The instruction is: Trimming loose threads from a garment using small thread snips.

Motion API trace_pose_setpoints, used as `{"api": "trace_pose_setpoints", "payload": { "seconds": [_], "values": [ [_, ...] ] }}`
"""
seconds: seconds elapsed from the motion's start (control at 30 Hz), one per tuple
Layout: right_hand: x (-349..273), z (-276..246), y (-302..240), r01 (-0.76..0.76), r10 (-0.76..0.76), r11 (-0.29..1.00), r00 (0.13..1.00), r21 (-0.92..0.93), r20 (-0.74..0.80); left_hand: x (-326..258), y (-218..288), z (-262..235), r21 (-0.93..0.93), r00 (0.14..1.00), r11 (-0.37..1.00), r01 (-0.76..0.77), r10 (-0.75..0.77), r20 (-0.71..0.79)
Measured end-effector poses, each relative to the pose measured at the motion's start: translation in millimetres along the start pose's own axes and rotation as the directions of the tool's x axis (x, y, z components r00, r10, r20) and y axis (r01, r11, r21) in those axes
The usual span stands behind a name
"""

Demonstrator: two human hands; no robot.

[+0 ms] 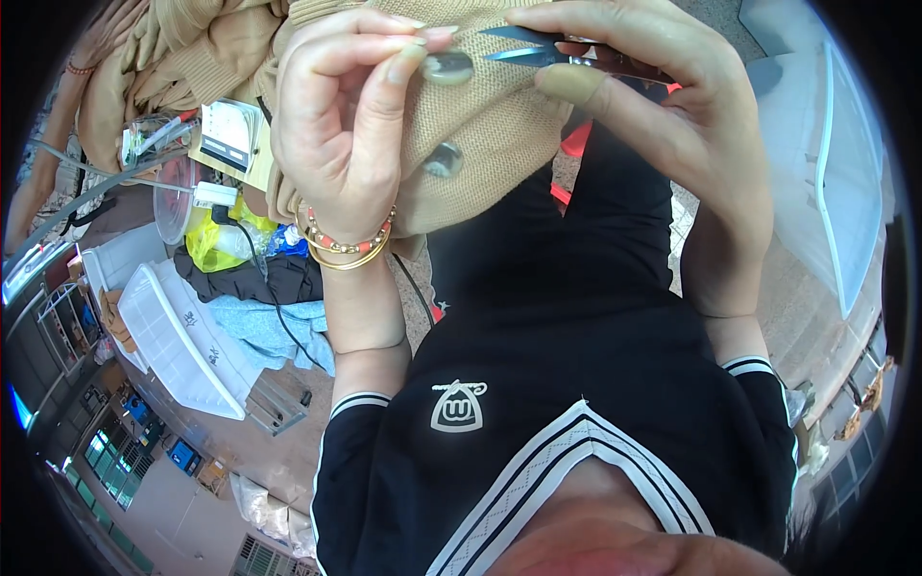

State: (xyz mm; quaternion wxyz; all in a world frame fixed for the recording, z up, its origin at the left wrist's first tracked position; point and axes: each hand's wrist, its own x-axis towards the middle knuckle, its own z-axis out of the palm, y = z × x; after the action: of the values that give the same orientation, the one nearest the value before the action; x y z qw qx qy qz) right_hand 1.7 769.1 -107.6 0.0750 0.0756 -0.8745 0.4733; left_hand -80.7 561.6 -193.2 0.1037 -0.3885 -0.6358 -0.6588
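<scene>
A tan knit garment [490,144] lies in front of the person, its lower edge meeting the dark trousers [615,192]. Two rounded, glossy buttons show on it. The upper button [448,69] is just beside the left hand [338,115], to the right of the thumb tip and slightly below the index fingertip. The lower button [443,160] sits further down the knit, right of the left hand's heel and apart from it.

The left hand is closed in a pinch, thumb against fingers; whatever is between the tips is too small to tell. The right hand [696,115] grips small snips [595,60] above the right side of the garment. Their two dark blades are parted and point left, the tips near the upper button but apart from it. A tan cover [571,84] wraps the right thumb's tip.

Beaded and gold-coloured bracelets [351,240] ring the left wrist. Further left are a yellow plastic bag [213,240], light-blue cloth [264,326] and a white crate [182,336]. At upper left, another person's hand [108,34] rests by more tan knitwear [206,53]. A translucent bin [802,163] stands at right.
</scene>
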Motion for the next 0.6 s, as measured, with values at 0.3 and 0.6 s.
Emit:
{"api": "trace_pose_setpoints", "payload": {
  "seconds": [0.3, 0.6],
  "values": [
    [12, 2, -9, 0.054, -0.048, 0.998, 0.991, -0.045, 0.126, 2, 2, 5, 0.093, 0.988, 0.992, 0.089, -0.076, -0.133],
    [21, 8, -9, 0.137, -0.119, 0.978, 0.986, -0.158, 0.114, 2, 5, 12, 0.041, 0.954, 0.984, 0.175, -0.16, -0.253]
  ]
}}
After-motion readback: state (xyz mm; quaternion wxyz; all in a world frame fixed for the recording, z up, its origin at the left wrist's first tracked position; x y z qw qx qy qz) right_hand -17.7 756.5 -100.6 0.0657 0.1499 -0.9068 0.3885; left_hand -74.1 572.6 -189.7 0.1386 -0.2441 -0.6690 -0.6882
